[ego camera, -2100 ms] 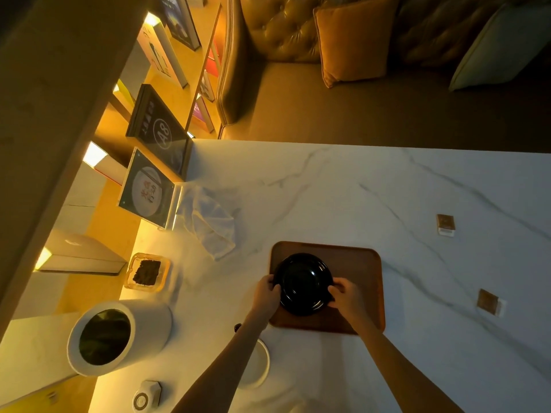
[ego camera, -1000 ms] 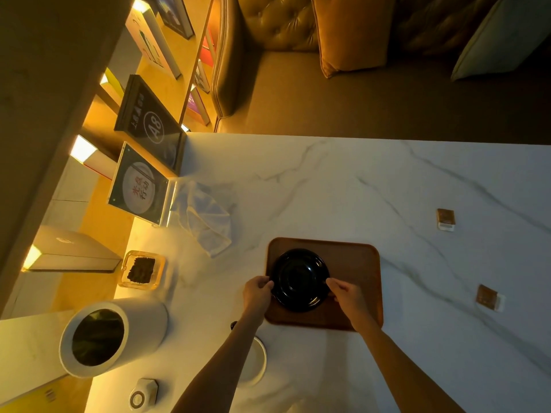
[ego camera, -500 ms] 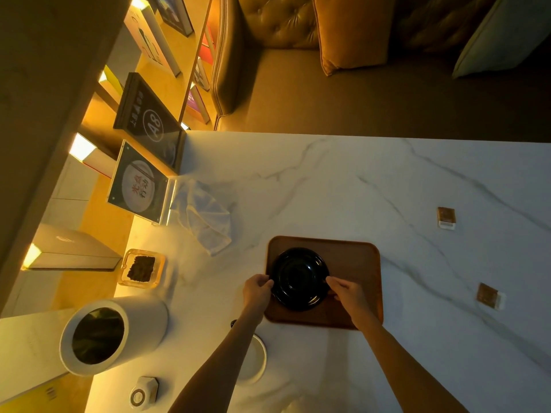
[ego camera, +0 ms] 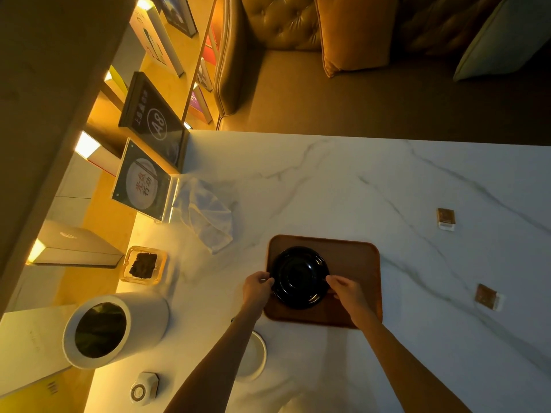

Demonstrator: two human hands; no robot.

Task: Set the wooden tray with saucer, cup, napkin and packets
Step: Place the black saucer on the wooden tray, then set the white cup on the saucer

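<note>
Head view: I see my left hand [ego camera: 257,289] and right hand [ego camera: 346,290] pinching opposite rims of the black saucer [ego camera: 299,277], which sits on the left half of the wooden tray [ego camera: 351,263], lower centre of frame, on the marble table [ego camera: 343,180].

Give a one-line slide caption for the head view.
Both hands hold a black saucer on the wooden tray.

Signs by the table's left edge

The dark standing sign [ego camera: 153,114] further back reads "A8" inside a circle, with small characters above it too blurry to make out. The acrylic sign holder [ego camera: 143,181] nearer the camera shows a pale disc with red characters that look like 光盘行动.
</note>
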